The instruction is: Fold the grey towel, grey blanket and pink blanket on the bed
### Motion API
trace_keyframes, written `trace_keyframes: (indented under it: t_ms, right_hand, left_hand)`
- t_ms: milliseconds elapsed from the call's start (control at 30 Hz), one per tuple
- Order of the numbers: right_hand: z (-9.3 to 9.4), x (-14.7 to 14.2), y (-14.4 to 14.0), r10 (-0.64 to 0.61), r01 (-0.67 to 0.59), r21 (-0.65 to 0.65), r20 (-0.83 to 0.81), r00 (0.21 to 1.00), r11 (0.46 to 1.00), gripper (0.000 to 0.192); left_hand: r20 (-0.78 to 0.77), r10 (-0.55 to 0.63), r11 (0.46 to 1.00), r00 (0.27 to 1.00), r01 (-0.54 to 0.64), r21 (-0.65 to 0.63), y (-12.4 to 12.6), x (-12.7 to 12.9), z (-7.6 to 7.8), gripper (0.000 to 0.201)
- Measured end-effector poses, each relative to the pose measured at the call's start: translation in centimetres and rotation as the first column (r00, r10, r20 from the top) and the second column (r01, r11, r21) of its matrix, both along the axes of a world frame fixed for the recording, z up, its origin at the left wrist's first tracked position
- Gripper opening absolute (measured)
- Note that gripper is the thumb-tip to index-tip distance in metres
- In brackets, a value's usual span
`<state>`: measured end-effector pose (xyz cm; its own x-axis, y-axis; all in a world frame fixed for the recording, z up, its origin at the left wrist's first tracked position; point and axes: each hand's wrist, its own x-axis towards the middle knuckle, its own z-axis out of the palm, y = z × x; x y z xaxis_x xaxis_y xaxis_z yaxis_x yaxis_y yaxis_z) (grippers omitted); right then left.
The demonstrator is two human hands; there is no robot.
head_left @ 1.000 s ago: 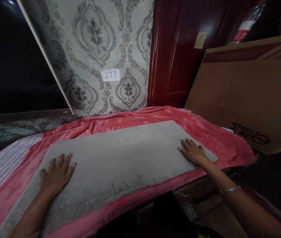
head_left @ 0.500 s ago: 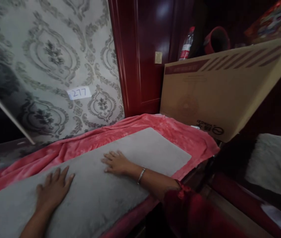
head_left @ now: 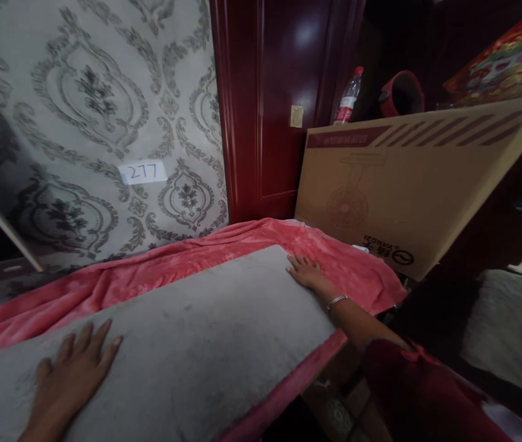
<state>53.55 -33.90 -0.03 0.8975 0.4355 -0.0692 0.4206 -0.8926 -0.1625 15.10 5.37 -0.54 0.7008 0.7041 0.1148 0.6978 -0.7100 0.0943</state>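
Observation:
A long grey plush cover (head_left: 205,325) is spread over a pink fleece blanket (head_left: 159,276), which shows along its back, right end and front edge. My left hand (head_left: 74,371) lies flat on the left part of the grey cover, fingers spread. At the far right end, my right hand (head_left: 305,272) rests on the cover's edge beside the pink blanket, fingers stretched out. A silver bracelet (head_left: 337,302) circles the right wrist. Neither hand grips anything.
A large cardboard box (head_left: 380,190) stands behind the blanket's right end, with a plastic bottle (head_left: 347,98) near its top edge. Patterned wallpaper bears a paper label (head_left: 143,172) reading 277. A grey furry seat (head_left: 509,334) is at right.
My right hand has slid from the cover's middle to its far right edge. My left hand has shifted slightly left and down, still flat. The view has turned a little.

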Motion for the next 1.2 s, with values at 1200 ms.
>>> trace_keyframes:
  t_ms: [1200]
  right_hand:
    - [-6.9,2.6,7.5,0.159,-0.195,0.128,0.249,0.955,0.972,0.092]
  left_hand:
    - [-0.099,0.268,0.961,0.958,-0.273,-0.037,-0.4,-3.2,3.0,0.071]
